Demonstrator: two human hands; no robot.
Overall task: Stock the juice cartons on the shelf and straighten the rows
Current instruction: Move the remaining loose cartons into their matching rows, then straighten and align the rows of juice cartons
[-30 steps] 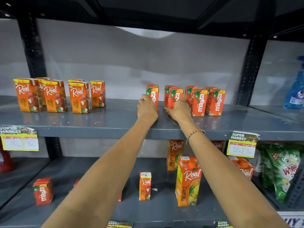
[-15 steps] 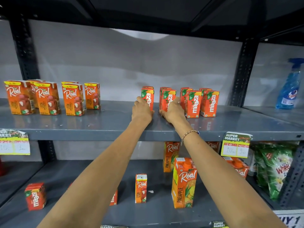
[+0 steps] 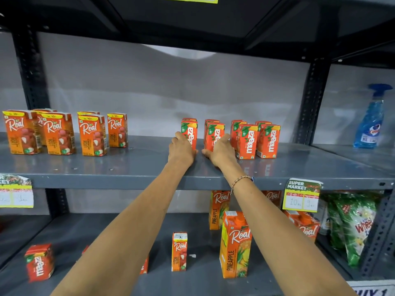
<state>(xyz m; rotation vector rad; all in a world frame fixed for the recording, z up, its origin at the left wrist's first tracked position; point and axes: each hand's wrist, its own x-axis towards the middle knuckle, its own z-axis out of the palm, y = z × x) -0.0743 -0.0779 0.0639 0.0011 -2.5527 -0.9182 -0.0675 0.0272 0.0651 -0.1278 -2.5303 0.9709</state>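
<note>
L hand (image 3: 181,149) gripping leftmost Maaza carton (image 3: 189,133), R hand (image 3: 221,151) gripping next carton (image 3: 213,135), mid shelf (image 3: 128,167)

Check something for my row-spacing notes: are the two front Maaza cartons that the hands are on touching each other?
Apart. The head view shows bare grey shelf between the leftmost Maaza carton under the left hand and its neighbour under the right hand.
</note>
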